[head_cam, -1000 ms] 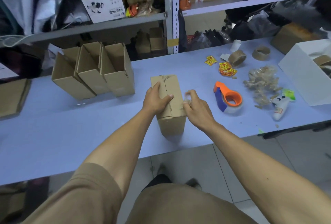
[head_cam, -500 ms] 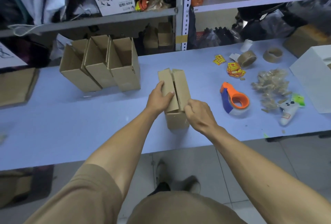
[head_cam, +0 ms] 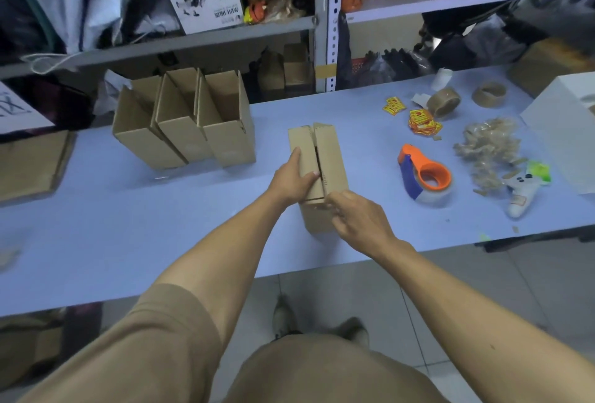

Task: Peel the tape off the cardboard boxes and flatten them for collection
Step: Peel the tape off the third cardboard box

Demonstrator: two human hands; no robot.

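A small brown cardboard box (head_cam: 331, 151) stands on the pale blue table (head_cam: 128, 225) in front of me, its two top flaps parted by a dark slit. My left hand (head_cam: 289, 180) grips the left flap, thumb tip at the slit and fingers along the box's left side. My right hand (head_cam: 357, 219) is at the near right corner of the box, fingers curled on the near end of the right flap. Three opened cardboard boxes (head_cam: 183, 132) lean together at the back left.
An orange and blue tape dispenser (head_cam: 425, 177) lies right of the box. Beyond it are a wad of peeled tape (head_cam: 489, 148), two brown tape rolls (head_cam: 446, 101), yellow stickers (head_cam: 421, 122), a white controller (head_cam: 523, 190) and a white box (head_cam: 566, 125). Flat cardboard (head_cam: 29, 164) lies far left. Shelves stand behind.
The box's top flaps were closed flat one second ago and now stand parted. My right hand dropped from above the top to the near right corner. My left thumb moved to the slit.
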